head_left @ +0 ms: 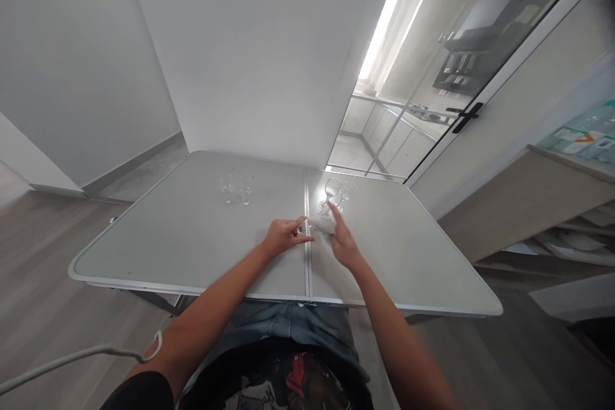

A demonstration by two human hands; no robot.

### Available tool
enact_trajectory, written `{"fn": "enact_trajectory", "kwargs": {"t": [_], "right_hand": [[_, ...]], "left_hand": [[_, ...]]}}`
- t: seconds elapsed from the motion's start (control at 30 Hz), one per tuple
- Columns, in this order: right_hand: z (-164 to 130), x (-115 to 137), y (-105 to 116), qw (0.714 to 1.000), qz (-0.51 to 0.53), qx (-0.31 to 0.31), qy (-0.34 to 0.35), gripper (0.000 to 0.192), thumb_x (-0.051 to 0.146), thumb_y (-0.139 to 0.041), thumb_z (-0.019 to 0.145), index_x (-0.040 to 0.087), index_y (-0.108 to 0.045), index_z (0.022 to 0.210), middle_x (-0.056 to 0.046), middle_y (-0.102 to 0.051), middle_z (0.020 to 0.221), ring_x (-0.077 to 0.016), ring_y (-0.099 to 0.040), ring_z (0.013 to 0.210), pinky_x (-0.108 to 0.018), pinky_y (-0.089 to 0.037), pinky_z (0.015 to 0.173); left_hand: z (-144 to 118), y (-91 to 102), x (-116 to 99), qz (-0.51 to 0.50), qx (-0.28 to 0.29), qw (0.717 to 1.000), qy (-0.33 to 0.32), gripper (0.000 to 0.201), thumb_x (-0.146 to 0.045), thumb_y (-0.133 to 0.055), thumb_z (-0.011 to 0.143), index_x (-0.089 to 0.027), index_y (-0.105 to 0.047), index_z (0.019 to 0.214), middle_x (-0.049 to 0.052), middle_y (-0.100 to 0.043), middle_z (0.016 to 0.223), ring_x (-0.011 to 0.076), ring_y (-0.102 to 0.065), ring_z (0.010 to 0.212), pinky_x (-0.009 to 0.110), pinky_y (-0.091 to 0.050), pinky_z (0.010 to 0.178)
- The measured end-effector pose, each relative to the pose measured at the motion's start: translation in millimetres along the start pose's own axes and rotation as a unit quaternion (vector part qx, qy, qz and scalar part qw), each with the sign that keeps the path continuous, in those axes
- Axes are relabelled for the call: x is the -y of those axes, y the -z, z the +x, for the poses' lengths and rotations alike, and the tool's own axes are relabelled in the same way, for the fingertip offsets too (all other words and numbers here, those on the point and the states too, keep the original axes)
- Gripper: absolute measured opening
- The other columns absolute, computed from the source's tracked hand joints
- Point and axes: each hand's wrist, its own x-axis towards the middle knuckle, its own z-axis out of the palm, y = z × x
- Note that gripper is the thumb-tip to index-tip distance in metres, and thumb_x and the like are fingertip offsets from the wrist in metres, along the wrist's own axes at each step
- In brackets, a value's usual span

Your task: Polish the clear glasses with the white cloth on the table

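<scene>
Head view: I see a clear, colourless wine glass (323,224) lying on its side at the desk (192,237) centre seam, my left hand (284,234) and right hand (342,240) fingers grasping it; upright stemmed glasses (339,194) stand just beyond.

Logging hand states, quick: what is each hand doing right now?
Left hand: on the table, fingertips at the lying clear glass; grip cannot be told.
Right hand: on the same glass, fingers extended; grip cannot be told.
</scene>
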Motion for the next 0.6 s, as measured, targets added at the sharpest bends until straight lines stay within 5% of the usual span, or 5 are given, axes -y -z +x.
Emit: {"fn": "enact_trajectory", "kwargs": {"t": [0.13,0.23,0.37,0.5,0.6], "right_hand": [[10.0,2.1,-6.0,0.993,-0.097,0.072,0.008,0.089,0.008,-0.044,0.074,0.026,-0.025,0.159,-0.008,-0.068,0.107,-0.0252,-0.060,0.099,-0.049,-0.045,0.100],[10.5,2.7,-2.9,0.995,0.011,0.091,-0.031,0.091,0.010,-0.044,0.072,0.027,-0.023,0.159,-0.003,-0.066,0.095,-0.0185,-0.058,0.077,-0.038,-0.052,0.083],[7.4,4.4,1.6,0.992,0.117,0.024,-0.038,0.096,0.011,-0.045,0.071,0.028,-0.014,0.160,-0.003,-0.065,0.103,-0.0156,-0.057,0.072,-0.030,-0.052,0.072],[9.5,7.2,-5.9,0.998,-0.050,0.002,0.025,0.093,0.007,-0.043,0.075,0.026,-0.013,0.161,-0.010,-0.062,0.125,-0.0226,-0.059,0.098,-0.043,-0.047,0.097],[12.3,8.8,-9.6,0.986,-0.156,0.050,0.035,0.088,0.005,-0.041,0.073,0.023,-0.024,0.158,-0.011,-0.066,0.111,-0.0248,-0.058,0.092,-0.047,-0.046,0.094]], "left_hand": [[-1.9,4.7,7.6,0.067,0.021,0.997,-0.035,0.064,-0.072,-0.063,0.080,-0.021,-0.071,0.119,0.002,-0.071,0.065,0.0121,-0.063,0.057,0.021,-0.037,0.056],[-3.5,9.6,10.5,0.054,0.021,0.997,-0.044,0.065,-0.073,-0.063,0.078,-0.023,-0.071,0.117,0.000,-0.070,0.064,0.0105,-0.062,0.055,0.020,-0.036,0.056],[-2.9,7.2,2.7,0.021,-0.019,0.999,-0.029,0.066,-0.070,-0.064,0.080,-0.017,-0.070,0.119,-0.001,-0.068,0.060,0.0084,-0.059,0.052,0.019,-0.039,0.056],[-1.3,3.6,-4.4,0.068,-0.055,0.996,-0.027,0.063,-0.065,-0.067,0.082,-0.017,-0.068,0.123,0.001,-0.070,0.063,0.0107,-0.063,0.055,0.021,-0.039,0.056],[-0.4,7.7,-0.6,0.087,-0.032,0.995,-0.048,0.060,-0.063,-0.069,0.080,-0.019,-0.070,0.122,0.002,-0.071,0.065,0.0120,-0.064,0.057,0.021,-0.038,0.056]]}}
